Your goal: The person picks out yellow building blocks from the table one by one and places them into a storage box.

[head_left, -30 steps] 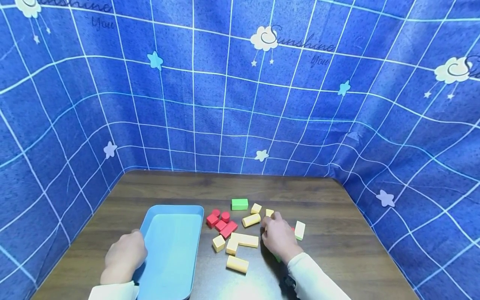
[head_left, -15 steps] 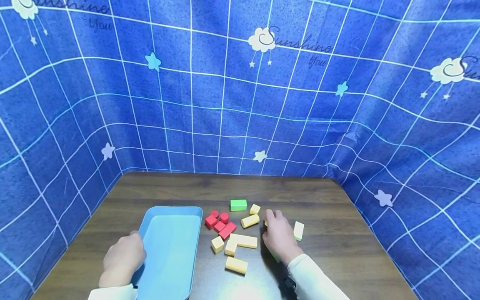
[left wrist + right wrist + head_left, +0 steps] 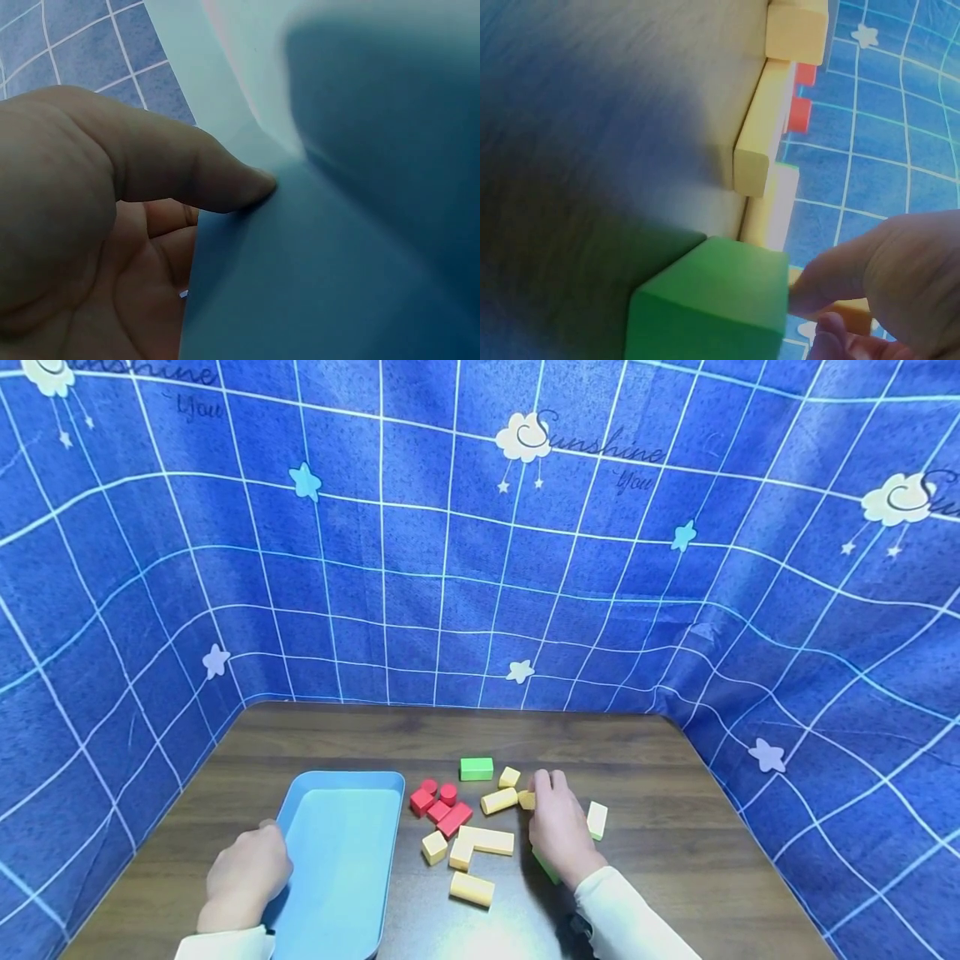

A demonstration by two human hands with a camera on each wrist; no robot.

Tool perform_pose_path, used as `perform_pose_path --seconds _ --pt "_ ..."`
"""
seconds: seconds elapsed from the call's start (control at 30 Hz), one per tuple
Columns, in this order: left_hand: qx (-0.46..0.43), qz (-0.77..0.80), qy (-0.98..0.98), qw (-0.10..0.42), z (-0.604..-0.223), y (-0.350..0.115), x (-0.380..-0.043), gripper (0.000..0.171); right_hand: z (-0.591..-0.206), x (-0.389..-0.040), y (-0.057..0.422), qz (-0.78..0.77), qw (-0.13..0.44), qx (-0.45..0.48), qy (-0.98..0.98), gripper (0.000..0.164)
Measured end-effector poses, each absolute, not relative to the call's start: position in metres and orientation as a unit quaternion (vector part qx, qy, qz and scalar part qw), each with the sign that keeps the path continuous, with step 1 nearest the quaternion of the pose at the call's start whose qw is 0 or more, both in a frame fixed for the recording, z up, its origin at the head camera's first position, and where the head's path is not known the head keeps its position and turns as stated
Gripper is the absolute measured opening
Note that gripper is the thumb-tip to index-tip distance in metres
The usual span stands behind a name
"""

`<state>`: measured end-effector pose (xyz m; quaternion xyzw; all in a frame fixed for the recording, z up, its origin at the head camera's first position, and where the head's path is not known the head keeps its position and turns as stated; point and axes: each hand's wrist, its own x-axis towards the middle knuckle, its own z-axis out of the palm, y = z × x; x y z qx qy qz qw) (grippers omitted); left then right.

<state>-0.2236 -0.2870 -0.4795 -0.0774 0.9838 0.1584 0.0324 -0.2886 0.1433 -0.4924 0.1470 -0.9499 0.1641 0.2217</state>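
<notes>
My left hand (image 3: 251, 868) grips the left rim of a blue tray (image 3: 341, 860); in the left wrist view the thumb (image 3: 232, 184) presses the inside of the wall, with fingers behind it. My right hand (image 3: 562, 827) pinches a small yellow block (image 3: 527, 799), partly hidden by the fingers, right beside a yellow cylinder (image 3: 499, 801). In the right wrist view that block shows orange-yellow behind the thumb (image 3: 832, 274). A green block (image 3: 546, 865) lies under the right wrist and looms large in the right wrist view.
Several red blocks (image 3: 454, 819) cluster right of the tray. Near them lie a yellow cube (image 3: 434, 847), long yellow blocks (image 3: 487, 841) and another yellow cylinder (image 3: 472, 889). Behind is a green block (image 3: 477, 769) with a yellow cube (image 3: 510, 777). A pale block (image 3: 597, 820) lies right of my hand.
My right hand has brought the small yellow block nearer and left, up to the yellow cylinder. A red patch beside that hand is now covered. My left hand keeps its hold on the tray.
</notes>
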Motion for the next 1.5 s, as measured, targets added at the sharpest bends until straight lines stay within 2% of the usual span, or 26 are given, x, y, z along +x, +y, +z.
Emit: perform_pose_path --seconds 0.2,0.43,0.67,0.97,1.5 --pt "-0.088 0.174 0.978 0.067 -0.484 -0.286 -0.226 0.05 -0.487 -0.285 0.138 0.166 0.229 0.143 -0.948 0.04" --pt "-0.094 0.185 0.974 0.092 -0.482 -0.285 -0.227 0.051 -0.485 -0.282 0.134 0.157 0.26 0.151 -0.941 0.036" --pt "-0.095 0.186 0.973 0.102 -0.485 -0.287 -0.229 0.054 -0.479 -0.279 0.129 0.179 0.284 0.177 -0.925 0.039" --pt "-0.094 0.187 0.973 0.1 -0.49 -0.289 -0.23 0.056 -0.475 -0.274 0.118 0.182 0.251 0.172 -0.935 0.043" --pt "-0.095 0.188 0.973 0.095 -0.49 -0.289 -0.228 0.056 -0.467 -0.267 0.1 0.217 0.251 0.189 -0.924 0.04"
